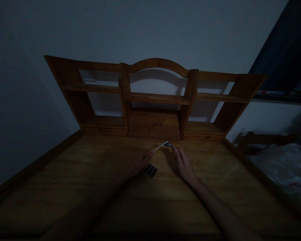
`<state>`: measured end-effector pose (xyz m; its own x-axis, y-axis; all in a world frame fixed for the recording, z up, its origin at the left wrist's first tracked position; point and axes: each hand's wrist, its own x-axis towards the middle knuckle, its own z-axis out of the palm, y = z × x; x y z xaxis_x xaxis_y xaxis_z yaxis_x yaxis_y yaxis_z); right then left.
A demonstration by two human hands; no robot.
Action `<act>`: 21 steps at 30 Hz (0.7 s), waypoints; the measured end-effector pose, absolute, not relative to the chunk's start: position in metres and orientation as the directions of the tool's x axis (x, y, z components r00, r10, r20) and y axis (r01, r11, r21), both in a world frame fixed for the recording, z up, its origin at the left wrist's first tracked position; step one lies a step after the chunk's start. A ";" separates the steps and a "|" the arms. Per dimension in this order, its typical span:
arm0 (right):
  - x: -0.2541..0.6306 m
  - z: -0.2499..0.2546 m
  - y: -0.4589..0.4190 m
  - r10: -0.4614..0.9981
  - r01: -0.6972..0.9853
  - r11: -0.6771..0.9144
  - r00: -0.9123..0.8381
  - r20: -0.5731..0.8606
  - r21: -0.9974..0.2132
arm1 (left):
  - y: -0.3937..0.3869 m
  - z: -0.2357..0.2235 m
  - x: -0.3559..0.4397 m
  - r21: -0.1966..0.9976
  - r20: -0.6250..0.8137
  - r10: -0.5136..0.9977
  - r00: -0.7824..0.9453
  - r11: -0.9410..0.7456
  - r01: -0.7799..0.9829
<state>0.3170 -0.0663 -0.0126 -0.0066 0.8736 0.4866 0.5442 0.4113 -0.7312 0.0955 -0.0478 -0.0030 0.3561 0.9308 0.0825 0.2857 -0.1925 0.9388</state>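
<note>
Above the wooden desk, my left hand (141, 162) is closed around a thin white toothbrush (160, 146), whose head points away and to the right. My right hand (185, 164) grips the handle of a shiny metal razor (171, 146), with its head turned left. The brush head and razor head meet, or nearly so; dim light hides whether they touch. Several small black pieces, perhaps razor cartridges (151, 170), lie in a row on the desk beside my left hand.
A wooden shelf unit (157, 98) stands along the back of the desk (210, 197), against a pale wall. Raised edges border the desk at left and right. To the right are a wooden frame (268, 139), a plastic-like covering (286, 167) and a dark window or curtain (288, 50).
</note>
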 end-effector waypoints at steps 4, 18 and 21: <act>0.317 -0.012 -0.066 0.871 0.544 0.415 -0.005 0.491 -0.729 | -0.048 -0.006 0.096 0.934 0.098 0.921 0.378 -0.215 0.284; 0.316 -0.011 -0.069 0.873 0.541 0.407 0.006 0.487 -0.736 | -0.041 -0.012 0.092 0.936 0.103 0.918 0.384 -0.220 0.276; 0.316 -0.011 -0.068 0.869 0.538 0.412 0.009 0.494 -0.735 | -0.040 -0.011 0.091 0.939 0.107 0.927 0.359 -0.213 0.270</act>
<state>0.3162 -0.0684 -0.0109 0.0085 0.8694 0.4940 0.5383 0.4124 -0.7350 0.0910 -0.0401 -0.0111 0.3587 0.9273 0.1073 0.2700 -0.2131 0.9390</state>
